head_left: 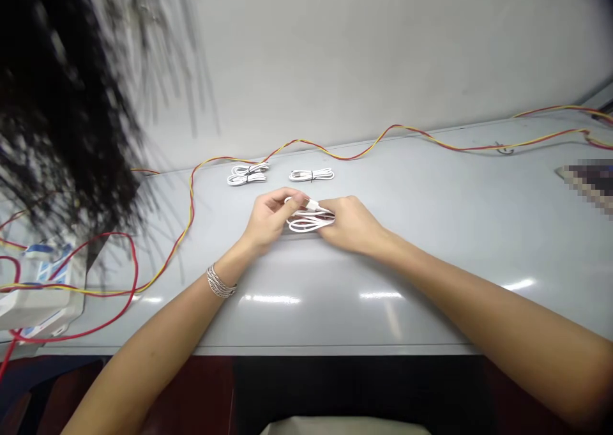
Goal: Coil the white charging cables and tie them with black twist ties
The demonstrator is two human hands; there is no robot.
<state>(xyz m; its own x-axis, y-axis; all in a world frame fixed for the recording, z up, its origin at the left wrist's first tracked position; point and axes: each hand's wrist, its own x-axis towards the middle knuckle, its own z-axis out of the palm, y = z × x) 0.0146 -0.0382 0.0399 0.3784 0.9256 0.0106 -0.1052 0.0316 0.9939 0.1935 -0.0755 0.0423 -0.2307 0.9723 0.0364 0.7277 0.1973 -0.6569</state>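
Note:
A white USB cable [310, 221], folded into loops, is held between my two hands just above the table. My left hand [274, 216] pinches the cable near its plug with thumb and fingers. Closed around the other end of the loops is my right hand [348, 223], its fingertips mostly hidden. Beyond my hands lie more bundled white cables: a pair [248, 174] at the left and a single bundle [311, 175] further right, each with a dark tie around its middle.
A twisted red and yellow wire [306, 142] snakes along the back of the grey table [431, 294]. Red wire loops and a white device [43, 301] sit at the left edge. Dark hair [62, 103] blocks the upper left. A blurred-out object [591, 179] lies at far right.

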